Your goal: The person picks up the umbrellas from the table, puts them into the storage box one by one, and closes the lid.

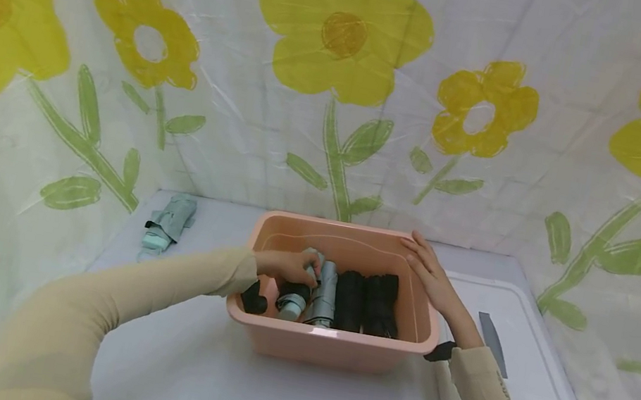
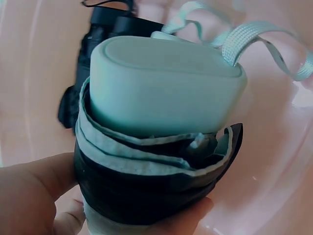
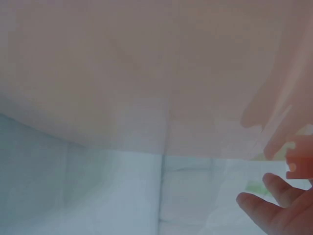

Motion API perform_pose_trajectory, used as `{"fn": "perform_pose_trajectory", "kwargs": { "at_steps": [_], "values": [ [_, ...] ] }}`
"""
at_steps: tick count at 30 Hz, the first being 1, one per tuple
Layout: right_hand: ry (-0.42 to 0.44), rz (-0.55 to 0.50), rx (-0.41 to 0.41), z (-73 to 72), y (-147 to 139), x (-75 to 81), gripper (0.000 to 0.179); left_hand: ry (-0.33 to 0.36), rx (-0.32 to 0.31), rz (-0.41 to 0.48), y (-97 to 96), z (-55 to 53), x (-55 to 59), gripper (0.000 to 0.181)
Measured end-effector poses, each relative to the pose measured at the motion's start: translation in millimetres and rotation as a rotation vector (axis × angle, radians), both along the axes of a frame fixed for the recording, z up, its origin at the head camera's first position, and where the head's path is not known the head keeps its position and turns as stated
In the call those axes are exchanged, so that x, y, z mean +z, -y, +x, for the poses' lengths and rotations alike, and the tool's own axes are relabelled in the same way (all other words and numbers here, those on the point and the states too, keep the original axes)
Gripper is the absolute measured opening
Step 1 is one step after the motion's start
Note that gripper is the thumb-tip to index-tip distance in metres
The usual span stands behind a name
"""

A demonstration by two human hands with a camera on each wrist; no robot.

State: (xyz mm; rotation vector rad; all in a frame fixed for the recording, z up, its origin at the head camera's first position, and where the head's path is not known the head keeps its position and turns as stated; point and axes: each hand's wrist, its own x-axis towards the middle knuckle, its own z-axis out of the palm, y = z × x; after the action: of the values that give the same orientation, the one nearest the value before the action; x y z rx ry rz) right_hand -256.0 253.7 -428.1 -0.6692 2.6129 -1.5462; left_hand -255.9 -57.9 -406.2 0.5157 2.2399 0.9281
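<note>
My left hand (image 1: pixel 288 266) reaches into the left part of a pink plastic bin (image 1: pixel 326 351). It grips a compact folding umbrella (image 2: pixel 166 93) with a mint handle and wrist strap, its loose fabric mint and black. Beside it in the bin lies a pale blue-grey folded umbrella (image 1: pixel 326 294), followed by two black folded umbrellas (image 1: pixel 350 302). A further black object (image 1: pixel 254 299) sits at the bin's left end. My right hand (image 1: pixel 434 284) rests on the bin's right rim with fingers extended; in the right wrist view the fingertips (image 3: pixel 249 199) are beside the bin wall.
Another mint folded umbrella (image 1: pixel 168 227) lies at the table's back left. A white lid (image 1: pixel 539 382) with a grey handle lies to the right, with a pale rounded object (image 1: pixel 453 395) partly under my right forearm. Behind the table hangs a flowered curtain (image 1: pixel 205 158).
</note>
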Motion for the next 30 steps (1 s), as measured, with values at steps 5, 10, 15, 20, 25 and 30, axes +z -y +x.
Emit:
{"fn": "perform_pose_trajectory", "kwargs": {
  "at_steps": [5,10,15,20,25,30],
  "values": [
    [0.023,-0.016,0.014,9.2,6.9,14.6,0.042,-0.003,0.013,-0.077,-7.3,4.1,0.6,0.021],
    [0.03,-0.008,0.006,17.5,11.1,27.2,0.042,-0.031,-0.006,-0.168,-16.0,-21.5,-33.4,0.025],
    [0.021,-0.011,0.007,18.0,10.6,28.7,0.042,-0.058,-0.065,-0.135,-15.1,-84.4,-132.1,0.032],
    [0.02,-0.019,0.007,17.3,10.0,27.7,0.042,0.021,0.029,-0.179,-26.4,-51.2,-85.5,0.032],
    [0.025,-0.017,0.004,16.5,10.5,27.4,0.042,0.106,0.113,-0.214,-32.8,-4.2,-16.4,0.026],
    [0.028,-0.013,-0.001,16.9,10.0,28.5,0.042,0.167,0.177,-0.198,-28.8,-52.1,-100.1,0.037]
  ]
}}
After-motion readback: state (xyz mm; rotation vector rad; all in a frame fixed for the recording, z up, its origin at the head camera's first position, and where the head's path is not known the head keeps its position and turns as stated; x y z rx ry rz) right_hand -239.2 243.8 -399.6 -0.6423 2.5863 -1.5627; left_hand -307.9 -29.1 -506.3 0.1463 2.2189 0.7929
